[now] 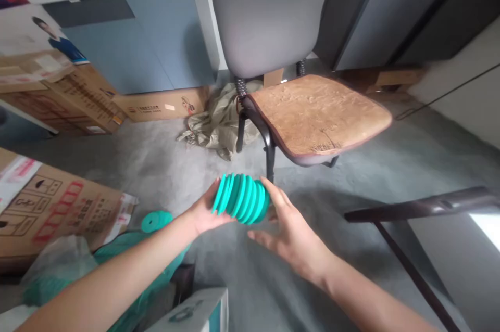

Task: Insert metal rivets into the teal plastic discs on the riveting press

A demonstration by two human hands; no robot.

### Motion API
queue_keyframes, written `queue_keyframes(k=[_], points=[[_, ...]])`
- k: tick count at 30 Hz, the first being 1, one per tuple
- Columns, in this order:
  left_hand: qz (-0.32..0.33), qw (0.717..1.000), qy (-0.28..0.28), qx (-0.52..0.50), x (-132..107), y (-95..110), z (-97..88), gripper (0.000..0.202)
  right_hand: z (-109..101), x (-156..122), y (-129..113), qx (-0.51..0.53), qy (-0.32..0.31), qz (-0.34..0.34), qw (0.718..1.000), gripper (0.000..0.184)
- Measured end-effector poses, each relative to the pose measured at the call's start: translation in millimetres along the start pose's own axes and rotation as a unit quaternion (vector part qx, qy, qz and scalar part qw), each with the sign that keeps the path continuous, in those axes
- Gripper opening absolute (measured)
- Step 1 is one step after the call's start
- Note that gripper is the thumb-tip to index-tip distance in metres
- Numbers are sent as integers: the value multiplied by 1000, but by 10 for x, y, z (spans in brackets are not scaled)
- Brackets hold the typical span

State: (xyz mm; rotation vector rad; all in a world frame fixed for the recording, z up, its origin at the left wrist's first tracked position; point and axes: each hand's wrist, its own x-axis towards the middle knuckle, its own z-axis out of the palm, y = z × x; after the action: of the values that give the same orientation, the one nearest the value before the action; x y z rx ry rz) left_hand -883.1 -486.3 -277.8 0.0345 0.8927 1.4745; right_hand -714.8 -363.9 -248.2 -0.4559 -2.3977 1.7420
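Note:
A row of teal-green round discs (242,199), stacked face to face on its side, is held up in front of me. My left hand (203,213) grips the stack at its left end and from below, its fingers partly hidden behind the discs. At the right end is my right hand (292,230), thumb and fingers apart, the index finger by the last disc; whether it touches is hard to tell. More teal discs (157,221) lie at the lower left, beyond my left forearm, on top of teal material in a clear plastic bag (58,262).
A grey-backed chair (269,14) with a worn brown seat stands ahead. Crumpled sacking (222,118) lies beside its legs. Cardboard boxes (74,202) line the left. A dark rail (422,204) juts in from the right. A white carton (195,311) stands at the bottom.

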Motion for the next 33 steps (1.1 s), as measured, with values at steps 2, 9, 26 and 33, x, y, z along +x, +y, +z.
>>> queue_keyframes(k=[2,9,26,33], points=[[-32,999,-26,-35,46,-128,108,49,6,-121,39,40,46,25,998,69],[-63,995,-53,-49,48,-375,130,57,-176,-266,29,115,47,44,991,59],[-86,995,-47,-27,30,-350,112,60,-174,-306,168,134,113,104,979,41],[-108,994,-18,18,48,-499,185,66,-193,-343,72,76,107,77,988,15]])
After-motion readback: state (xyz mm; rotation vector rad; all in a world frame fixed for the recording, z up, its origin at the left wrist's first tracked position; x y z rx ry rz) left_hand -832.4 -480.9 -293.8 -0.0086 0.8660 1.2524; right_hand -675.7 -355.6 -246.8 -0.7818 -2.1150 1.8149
